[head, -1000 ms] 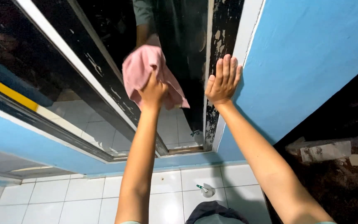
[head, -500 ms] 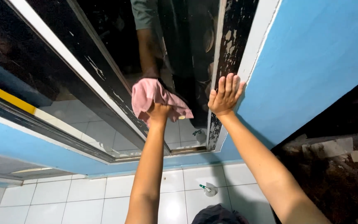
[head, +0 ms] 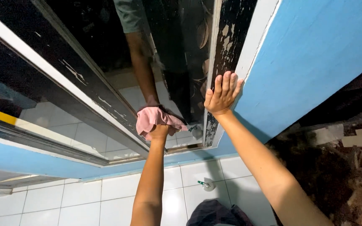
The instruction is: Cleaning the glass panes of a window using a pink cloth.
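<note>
Pink cloth [head: 156, 119]: bunched, pressed against the lower part of the mirror [head: 177, 54], close to its bottom edge and just left of the frame's right-hand strip. The folds spread out to the right of the fist, towards the lower right corner of the glass.

Left hand [head: 160, 130]: fingers closed into the cloth from below, gripping it against the glass. The forearm comes up from the near bottom edge of the view, almost vertical.

Right hand [head: 221, 94]: fingers open and straight, held close together, palm flat on the right side of the mirror frame [head: 214, 62], fingertips pointing up. It holds nothing. It sits right of the cloth, clearly apart from it. The arm crosses from the lower right.

Frame: dark, its coating flaking off in pale patches, with a white border on the outside. In the glass, the reflection of an arm in a green sleeve reaches down to the cloth.

Surroundings: blue painted wall [head: 315, 54] to the right of the frame and in a band beneath the mirror. White wall tiles [head: 118, 188] below that band. A small white fitting with a green part [head: 207, 184] sits on the tiles, between the two forearms. Far right: dark, rough, broken surface [head: 340, 167].
</note>
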